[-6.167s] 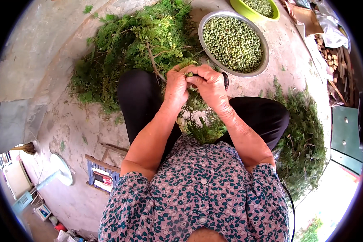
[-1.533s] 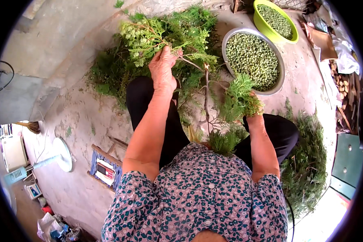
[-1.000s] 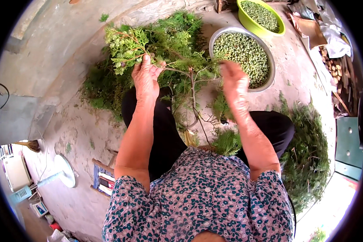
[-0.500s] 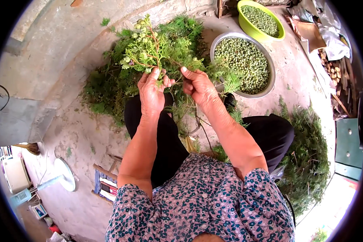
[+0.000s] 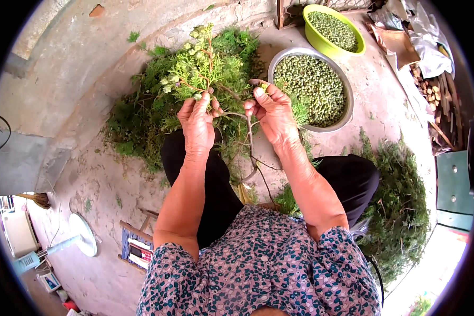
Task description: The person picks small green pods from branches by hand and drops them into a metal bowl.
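My left hand [image 5: 198, 125] pinches a leafy conifer sprig [image 5: 210, 66] by its lower stem. The sprig stands up from the fingers, bearing flat green foliage and several pale green cones. To the right, apart from the sprig, my right hand [image 5: 275, 115] has its fingers curled, with a small green cone [image 5: 263, 86] showing at the thumb and fingertips. A brown forked branch [image 5: 250, 137] hangs between the hands and down between my knees. Behind them lies a heap of cut green branches [image 5: 142, 110].
Beyond my right hand stands a metal basin [image 5: 348, 111] of green cones. A yellow-green basin [image 5: 321, 45], also holding cones, is farther back. More cut branches [image 5: 397, 205] lie right of my knee. A fan [image 5: 84, 234] and a small wooden stool [image 5: 136, 247] are at the left.
My right hand has shifted slightly right, away from the sprig, and a green cone now shows in its fingers. The left hand still holds the sprig in nearly the same place.
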`<state>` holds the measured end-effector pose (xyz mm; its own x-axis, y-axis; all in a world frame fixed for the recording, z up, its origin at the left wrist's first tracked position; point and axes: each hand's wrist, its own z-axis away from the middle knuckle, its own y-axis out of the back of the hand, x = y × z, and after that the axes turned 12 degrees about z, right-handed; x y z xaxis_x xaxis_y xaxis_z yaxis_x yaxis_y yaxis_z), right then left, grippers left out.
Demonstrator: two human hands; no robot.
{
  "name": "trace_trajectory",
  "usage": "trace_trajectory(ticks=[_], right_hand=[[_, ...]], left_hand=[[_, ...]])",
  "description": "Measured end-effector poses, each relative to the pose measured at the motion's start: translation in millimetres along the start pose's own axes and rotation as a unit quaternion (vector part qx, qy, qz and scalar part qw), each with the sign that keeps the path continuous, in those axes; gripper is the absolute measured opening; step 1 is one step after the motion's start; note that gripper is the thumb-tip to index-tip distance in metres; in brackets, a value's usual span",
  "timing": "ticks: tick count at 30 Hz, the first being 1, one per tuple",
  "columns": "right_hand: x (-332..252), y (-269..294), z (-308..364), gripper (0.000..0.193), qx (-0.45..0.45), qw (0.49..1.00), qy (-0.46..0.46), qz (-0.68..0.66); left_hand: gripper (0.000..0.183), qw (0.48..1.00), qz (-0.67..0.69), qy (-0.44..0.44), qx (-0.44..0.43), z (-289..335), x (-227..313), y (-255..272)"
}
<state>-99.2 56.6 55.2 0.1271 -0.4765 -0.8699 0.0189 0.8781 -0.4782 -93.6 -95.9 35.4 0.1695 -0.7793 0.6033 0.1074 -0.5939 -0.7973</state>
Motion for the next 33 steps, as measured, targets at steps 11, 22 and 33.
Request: trace_trajectory(ticks=[11,22,33], right_hand=[[-8.7,-4.9,11.9,0.012,0.082,0.993,-0.076,0.047],[-58.8,141.5,-44.5,0.014,0.065,0.981,0.043,-0.18],[-57.1,58.7,-8.2,0.022,0.098,0.985,0.073,0.118]], left_hand=[[0.011,0.997,0.025,0.076,-0.006,-2.3,-6.0,-3.5],[0.009,0.994,-0.06,0.087,-0.02,-1.0,-0.1,-12.1],[0.011,0.976,-0.2,0.078,-0.033,1.4,-8.7,-21.6]])
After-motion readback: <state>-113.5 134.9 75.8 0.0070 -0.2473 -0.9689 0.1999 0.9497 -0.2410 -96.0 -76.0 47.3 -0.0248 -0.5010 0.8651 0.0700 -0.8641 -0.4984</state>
